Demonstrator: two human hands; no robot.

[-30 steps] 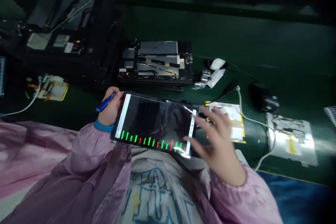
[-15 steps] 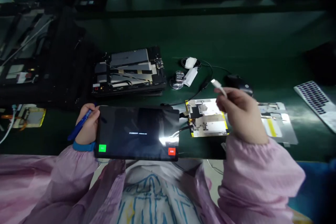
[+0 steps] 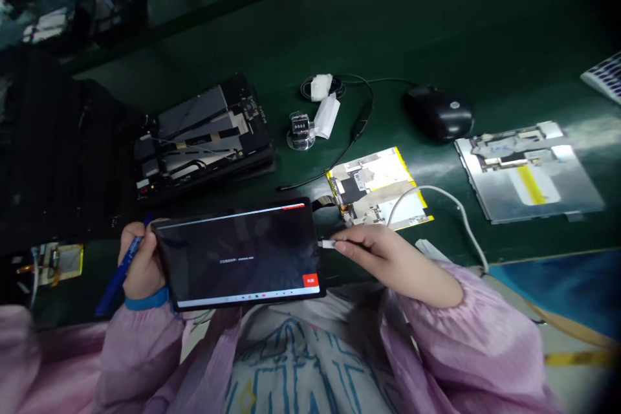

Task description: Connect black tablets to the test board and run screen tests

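Note:
A black tablet (image 3: 237, 255) lies tilted in my left hand (image 3: 140, 259), its dark screen showing a line of small text and a red button. That hand also grips a blue pen (image 3: 119, 272) against the tablet's left edge. My right hand (image 3: 383, 255) pinches the white plug (image 3: 326, 244) of a white cable (image 3: 436, 197), with the plug tip close to the tablet's right edge. A ribbon cable (image 3: 323, 204) runs from the tablet's top right corner to a bare circuit panel with yellow tape (image 3: 373, 184) on the green bench mat (image 3: 388, 58).
A stack of opened tablets (image 3: 204, 136) sits left of the panel. Behind are a small counter on a stand (image 3: 298, 124) and a black mouse (image 3: 439, 113). A metal-backed panel (image 3: 528, 171) lies at right, a keyboard (image 3: 604, 76) at the far right edge.
The screen's green bars gave way to text, and its green button has gone. My right hand came down from above the panel, bringing the plug to the tablet's right edge. The view has tilted.

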